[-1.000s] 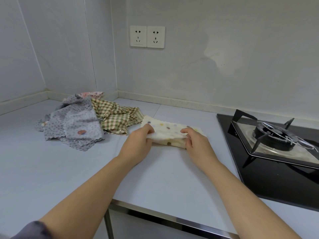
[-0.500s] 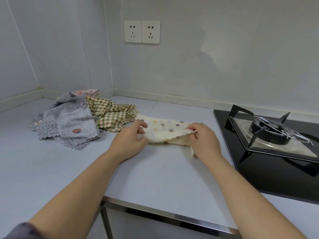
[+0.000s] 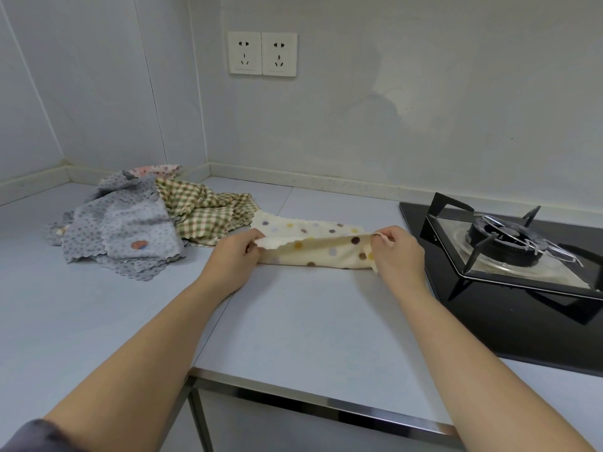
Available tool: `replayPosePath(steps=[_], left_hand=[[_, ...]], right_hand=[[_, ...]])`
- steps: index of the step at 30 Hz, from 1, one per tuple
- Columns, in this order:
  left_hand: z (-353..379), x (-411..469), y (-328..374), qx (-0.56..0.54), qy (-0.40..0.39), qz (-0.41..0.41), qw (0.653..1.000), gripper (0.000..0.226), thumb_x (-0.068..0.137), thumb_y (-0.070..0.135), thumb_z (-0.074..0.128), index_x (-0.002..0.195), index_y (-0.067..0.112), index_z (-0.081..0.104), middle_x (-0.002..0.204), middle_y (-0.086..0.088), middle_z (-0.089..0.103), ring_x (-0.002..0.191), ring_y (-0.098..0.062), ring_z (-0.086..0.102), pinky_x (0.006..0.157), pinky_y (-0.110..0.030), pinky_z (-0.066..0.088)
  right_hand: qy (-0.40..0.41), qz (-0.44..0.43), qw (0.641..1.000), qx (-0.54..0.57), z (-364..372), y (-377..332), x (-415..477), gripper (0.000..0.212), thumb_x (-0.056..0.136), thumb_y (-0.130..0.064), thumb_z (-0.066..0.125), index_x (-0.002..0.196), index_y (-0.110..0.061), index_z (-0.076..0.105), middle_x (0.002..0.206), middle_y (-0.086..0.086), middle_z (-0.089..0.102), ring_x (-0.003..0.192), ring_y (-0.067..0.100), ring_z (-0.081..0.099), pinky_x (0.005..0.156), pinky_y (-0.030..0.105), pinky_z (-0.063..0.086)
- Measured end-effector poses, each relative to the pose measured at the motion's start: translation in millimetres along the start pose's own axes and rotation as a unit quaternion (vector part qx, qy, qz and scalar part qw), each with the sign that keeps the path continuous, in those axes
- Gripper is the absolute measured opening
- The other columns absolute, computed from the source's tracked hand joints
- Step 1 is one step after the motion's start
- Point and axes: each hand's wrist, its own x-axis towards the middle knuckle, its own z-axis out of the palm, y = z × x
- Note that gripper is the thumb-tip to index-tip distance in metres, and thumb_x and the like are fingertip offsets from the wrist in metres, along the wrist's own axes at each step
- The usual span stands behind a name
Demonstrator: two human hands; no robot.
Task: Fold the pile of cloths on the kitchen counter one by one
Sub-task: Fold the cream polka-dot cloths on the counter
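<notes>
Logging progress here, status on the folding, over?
Left hand and right hand each pinching an end of the cream dotted cloth, top layer lifted. Grey cloth and checked cloth unfolded at left. Nothing in the way.

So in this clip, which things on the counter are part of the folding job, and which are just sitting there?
Part of the job:
- cream dotted cloth, pinched by the left hand and right hand
- grey dotted cloth
- green checked cloth
- pink cloth, mostly buried in the pile

Just there:
- gas stove
- wall sockets
</notes>
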Motion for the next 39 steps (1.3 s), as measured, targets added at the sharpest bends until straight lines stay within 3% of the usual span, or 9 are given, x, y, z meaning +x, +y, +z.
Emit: replayPosePath(steps=[3,9,13,16,19,22,25,33,39], left_hand=[[-2.5,2.7,0.9,-0.054,0.022,-0.038,0.998,0.022,0.098,0.012,0.043,0.086,0.003,0.059,0.074,-0.005,0.052,0.069,-0.017,0.041,0.057,-0.028,0.026],[-6.3,1.6,3.9,-0.088,0.060,-0.061,0.992,0.029,0.098,0.018,0.043,0.087,-0.005,0.056,0.075,-0.007,0.047,0.069,-0.015,0.037,0.058,-0.030,0.024],[-8.0,0.2,7.6,-0.074,0.082,-0.076,0.991,0.027,0.097,0.019,0.042,0.085,0.001,0.060,0.071,-0.005,0.050,0.065,-0.015,0.039,0.057,-0.030,0.026],[-9.1,-0.5,12.4,-0.053,0.089,-0.092,0.990,0.027,0.097,0.018,0.043,0.078,0.011,0.061,0.066,0.000,0.050,0.060,-0.012,0.039,0.054,-0.028,0.025],[-8.7,1.8,11.7,-0.035,0.092,-0.111,0.989,0.030,0.096,0.020,0.043,0.078,0.001,0.059,0.063,-0.003,0.046,0.059,-0.017,0.037,0.052,-0.032,0.024],[-7.6,4.6,10.7,-0.017,0.089,-0.127,0.988,0.029,0.092,0.017,0.044,0.076,-0.006,0.051,0.064,-0.009,0.042,0.059,-0.019,0.035,0.051,-0.031,0.027],[-6.3,6.0,10.9,0.015,0.061,-0.146,0.987,0.028,0.088,0.013,0.044,0.062,0.008,0.037,0.060,-0.007,0.035,0.057,-0.021,0.034,0.052,-0.030,0.029],[-9.2,7.6,8.7,0.122,0.049,-0.175,0.976,0.029,0.089,0.013,0.043,0.062,0.011,0.032,0.059,-0.005,0.036,0.055,-0.021,0.032,0.052,-0.028,0.024],[-6.1,3.5,8.7,0.177,0.085,-0.158,0.968,0.027,0.093,0.018,0.041,0.068,0.007,0.043,0.063,-0.007,0.045,0.056,-0.022,0.038,0.051,-0.029,0.027]], right_hand=[[-0.016,0.042,0.995,0.090,-2.3,1.1,1.5,0.018,0.084,-0.013,0.050,0.078,-0.022,0.064,0.083,-0.011,0.062,0.082,0.023,0.061,0.071,0.036,0.053],[-0.012,-0.012,0.978,0.207,-3.0,-2.1,0.3,0.013,0.090,-0.012,0.054,0.088,-0.017,0.066,0.081,-0.008,0.062,0.075,0.008,0.055,0.066,0.023,0.043],[0.005,-0.058,0.986,0.156,0.4,1.4,-0.4,0.012,0.095,-0.014,0.050,0.092,-0.011,0.062,0.081,-0.005,0.060,0.079,0.013,0.054,0.071,0.026,0.042],[-0.004,-0.060,0.995,0.079,1.2,2.8,0.8,0.015,0.095,-0.013,0.045,0.085,-0.008,0.056,0.074,-0.005,0.053,0.074,0.015,0.048,0.060,0.019,0.036],[-0.043,-0.027,0.999,0.010,2.7,5.9,2.6,0.022,0.093,-0.012,0.043,0.071,-0.011,0.041,0.068,-0.001,0.042,0.062,0.015,0.038,0.052,0.027,0.028],[-0.082,-0.012,0.996,-0.018,3.6,5.3,1.9,0.027,0.088,-0.010,0.047,0.064,-0.013,0.033,0.062,0.002,0.033,0.058,0.017,0.030,0.051,0.032,0.020],[-0.081,-0.023,0.995,-0.048,3.0,4.8,1.9,0.031,0.085,-0.007,0.047,0.062,-0.014,0.027,0.058,0.001,0.027,0.055,0.018,0.025,0.051,0.033,0.017],[-0.077,-0.057,0.992,-0.078,4.9,8.4,1.8,0.023,0.095,-0.015,0.042,0.073,-0.007,0.046,0.070,0.004,0.047,0.062,0.018,0.040,0.055,0.032,0.030],[-0.102,-0.021,0.993,-0.058,6.5,6.7,0.3,0.015,0.093,-0.021,0.047,0.091,-0.018,0.062,0.091,-0.004,0.060,0.073,0.010,0.052,0.058,0.024,0.038]])
